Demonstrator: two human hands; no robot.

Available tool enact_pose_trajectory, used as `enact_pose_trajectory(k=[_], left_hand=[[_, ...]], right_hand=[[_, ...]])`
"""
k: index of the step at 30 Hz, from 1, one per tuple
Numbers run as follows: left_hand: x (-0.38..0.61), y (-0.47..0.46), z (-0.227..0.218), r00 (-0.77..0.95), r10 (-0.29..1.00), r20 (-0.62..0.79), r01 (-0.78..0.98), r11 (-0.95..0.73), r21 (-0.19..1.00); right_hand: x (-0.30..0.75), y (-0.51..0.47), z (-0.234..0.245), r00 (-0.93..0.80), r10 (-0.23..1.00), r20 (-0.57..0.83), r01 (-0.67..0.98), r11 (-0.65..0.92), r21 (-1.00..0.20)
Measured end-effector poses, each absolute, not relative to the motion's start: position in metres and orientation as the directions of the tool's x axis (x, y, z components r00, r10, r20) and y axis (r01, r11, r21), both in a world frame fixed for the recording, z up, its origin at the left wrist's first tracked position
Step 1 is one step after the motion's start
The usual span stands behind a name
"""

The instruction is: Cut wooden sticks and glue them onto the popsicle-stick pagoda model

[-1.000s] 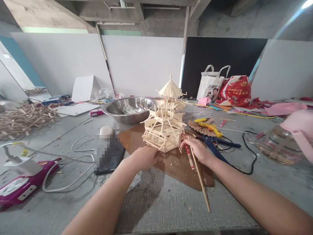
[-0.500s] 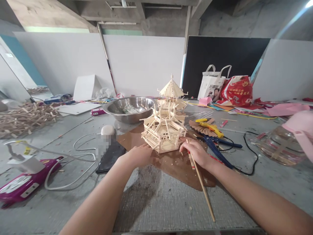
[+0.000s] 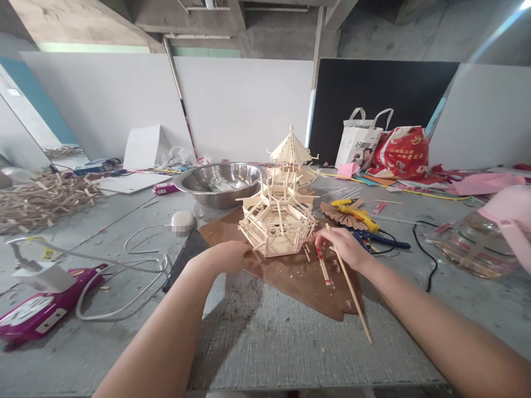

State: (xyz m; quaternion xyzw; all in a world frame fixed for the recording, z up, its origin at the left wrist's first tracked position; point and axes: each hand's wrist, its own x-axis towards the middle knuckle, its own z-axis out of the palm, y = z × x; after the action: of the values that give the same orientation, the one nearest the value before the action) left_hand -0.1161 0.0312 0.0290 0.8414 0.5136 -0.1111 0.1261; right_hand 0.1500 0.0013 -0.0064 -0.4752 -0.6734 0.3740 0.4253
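A model pavilion (image 3: 282, 224) built of thin wooden sticks stands upright on a brown sheet (image 3: 302, 287). My left hand (image 3: 232, 257) is low at the model's left side; its fingertips are in shadow by the base, so their grip is unclear. To the right of the base, my right hand (image 3: 342, 246) has its fingers closed on a long thin wooden stick (image 3: 352, 298), which slants down toward the table's front edge. Under that hand lie short sticks with red marks (image 3: 323, 268). A second model with a pointed roof (image 3: 291, 149) rises behind the first.
A steel basin (image 3: 224, 185) stands behind on the left. A dark phone (image 3: 185, 260) and a purple power strip (image 3: 45, 304) with white cable lie left. On the right are a yellow tool (image 3: 360, 217), a blue-handled tool (image 3: 381, 240) and a clear jar (image 3: 473, 243).
My right hand has shifted slightly right and up from the red-marked sticks, with the long stick's lower end rising. My left hand has drawn a little left.
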Motion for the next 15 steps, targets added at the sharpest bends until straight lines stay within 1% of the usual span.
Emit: enact_pose_trajectory(k=[2, 3, 6, 8, 11, 15], left_hand=[[-0.116, 0.033, 0.028, 0.438, 0.829, -0.349, 0.896, -0.433, 0.096], [-0.116, 0.034, 0.027, 0.424, 0.831, -0.36, 0.903, -0.421, 0.092], [-0.113, 0.035, 0.023, 0.379, 0.869, -0.32, 0.924, -0.376, 0.071], [-0.111, 0.035, 0.021, 0.365, 0.89, -0.273, 0.93, -0.363, 0.062], [-0.11, 0.036, 0.017, 0.347, 0.904, -0.249, 0.937, -0.347, 0.048], [-0.11, 0.038, 0.014, 0.345, 0.913, -0.22, 0.938, -0.347, 0.031]], right_hand=[[0.149, 0.0, -0.008, -0.276, 0.942, 0.189, 0.441, 0.299, -0.846], [0.147, -0.001, -0.01, -0.335, 0.925, 0.177, 0.513, 0.337, -0.789], [0.139, -0.004, -0.014, -0.482, 0.864, 0.142, 0.681, 0.472, -0.559], [0.134, -0.005, -0.017, -0.521, 0.844, 0.123, 0.746, 0.521, -0.415], [0.134, -0.003, -0.019, -0.485, 0.869, 0.097, 0.83, 0.492, -0.263], [0.139, 0.002, -0.022, -0.37, 0.926, 0.078, 0.916, 0.377, -0.136]])
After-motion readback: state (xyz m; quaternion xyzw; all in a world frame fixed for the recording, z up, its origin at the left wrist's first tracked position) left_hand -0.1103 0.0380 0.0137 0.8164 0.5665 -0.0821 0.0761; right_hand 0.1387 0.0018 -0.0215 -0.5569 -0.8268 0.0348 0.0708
